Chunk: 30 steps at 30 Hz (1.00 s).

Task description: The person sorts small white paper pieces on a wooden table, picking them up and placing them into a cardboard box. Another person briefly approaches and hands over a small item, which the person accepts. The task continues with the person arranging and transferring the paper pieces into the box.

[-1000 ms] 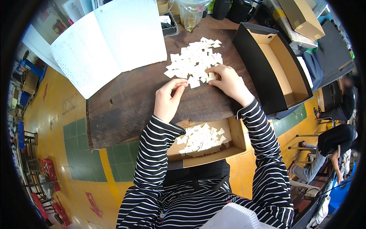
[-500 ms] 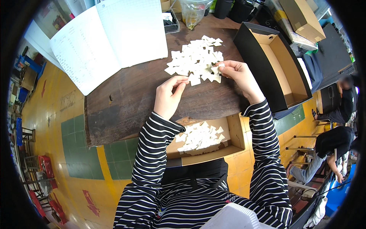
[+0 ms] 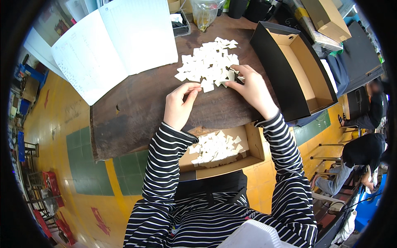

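A loose pile of small, flat white pieces [image 3: 211,60], many of them angular, lies on the dark wooden table [image 3: 136,103]. At the pile's near left edge is my left hand [image 3: 180,103], its thumb and forefinger pinched together. A pale sliver shows at those fingertips, seemingly a white piece. My right hand [image 3: 253,87] reaches over the pile's right side with thumb and forefinger apart, the tips touching or just above the pieces there. Below the table edge, an open cardboard box [image 3: 254,144] at my lap holds more white pieces [image 3: 215,146].
An open ledger [image 3: 120,49] spreads over the table's left. To the right stands a long black box [image 3: 285,70] with a brown inside. A clear plastic tub [image 3: 205,14] and a small tray [image 3: 180,27] sit at the back. Other people [image 3: 359,153] sit farther right.
My right hand's fingers have parted from a pinch on a white piece, and its thumb has shifted left over the pile. My left hand stays pinched at the near edge.
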Each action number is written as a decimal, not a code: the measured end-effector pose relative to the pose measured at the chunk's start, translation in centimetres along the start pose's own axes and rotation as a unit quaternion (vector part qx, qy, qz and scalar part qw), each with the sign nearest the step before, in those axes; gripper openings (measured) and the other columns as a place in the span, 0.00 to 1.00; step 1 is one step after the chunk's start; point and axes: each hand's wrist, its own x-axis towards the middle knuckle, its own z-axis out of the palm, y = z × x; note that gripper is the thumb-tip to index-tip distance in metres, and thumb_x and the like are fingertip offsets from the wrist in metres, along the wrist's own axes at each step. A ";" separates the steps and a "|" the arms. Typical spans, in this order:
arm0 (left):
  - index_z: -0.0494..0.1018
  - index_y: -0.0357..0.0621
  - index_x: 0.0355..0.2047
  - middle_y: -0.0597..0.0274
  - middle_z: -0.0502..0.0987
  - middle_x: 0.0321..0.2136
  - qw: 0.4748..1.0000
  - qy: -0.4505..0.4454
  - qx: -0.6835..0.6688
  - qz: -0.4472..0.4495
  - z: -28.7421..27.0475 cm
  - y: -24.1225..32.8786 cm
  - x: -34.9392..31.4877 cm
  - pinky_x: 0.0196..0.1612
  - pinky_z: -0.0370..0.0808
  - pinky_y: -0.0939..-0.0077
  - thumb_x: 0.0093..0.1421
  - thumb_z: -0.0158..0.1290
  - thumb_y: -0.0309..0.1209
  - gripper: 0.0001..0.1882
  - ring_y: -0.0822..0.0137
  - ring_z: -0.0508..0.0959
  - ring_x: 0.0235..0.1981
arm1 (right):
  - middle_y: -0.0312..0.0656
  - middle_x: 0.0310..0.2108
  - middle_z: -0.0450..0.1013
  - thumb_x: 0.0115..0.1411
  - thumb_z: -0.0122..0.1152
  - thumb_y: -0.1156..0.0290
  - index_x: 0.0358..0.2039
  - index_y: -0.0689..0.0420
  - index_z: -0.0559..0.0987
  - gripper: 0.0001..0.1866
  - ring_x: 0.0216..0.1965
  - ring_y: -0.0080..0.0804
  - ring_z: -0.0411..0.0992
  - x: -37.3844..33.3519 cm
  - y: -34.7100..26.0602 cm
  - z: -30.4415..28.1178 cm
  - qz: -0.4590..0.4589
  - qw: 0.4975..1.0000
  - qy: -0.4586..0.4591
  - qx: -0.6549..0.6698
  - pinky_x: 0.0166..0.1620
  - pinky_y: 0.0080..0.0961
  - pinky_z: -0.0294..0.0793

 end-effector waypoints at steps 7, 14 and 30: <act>0.78 0.34 0.44 0.55 0.84 0.36 1.000 0.005 -0.002 0.005 0.0 -0.3 0.1 0.45 0.78 0.76 0.66 0.53 0.23 0.08 0.67 0.84 0.40 | 0.43 0.30 0.77 0.50 0.74 0.71 0.38 0.62 0.83 0.15 0.30 0.32 0.74 0.6 1.8 2.4 0.060 0.995 -0.039 0.070 0.38 0.28 0.75; 0.78 0.34 0.44 0.55 0.84 0.36 1.000 0.000 -0.001 0.006 0.0 -0.2 0.1 0.45 0.78 0.76 0.66 0.53 0.22 0.08 0.67 0.85 0.40 | 0.36 0.32 0.79 0.60 0.69 0.75 0.42 0.66 0.81 0.12 0.31 0.17 0.75 1.2 2.8 0.4 0.272 0.853 -0.078 0.439 0.37 0.13 0.74; 0.78 0.34 0.44 0.55 0.84 0.36 1.000 -0.003 0.003 -0.004 0.0 0.0 0.0 0.44 0.78 0.77 0.67 0.53 0.24 0.08 0.68 0.84 0.39 | 0.40 0.39 0.78 0.55 0.72 0.72 0.49 0.62 0.80 0.21 0.37 0.24 0.76 -0.8 0.6 -2.1 0.040 0.982 -0.135 0.126 0.43 0.23 0.77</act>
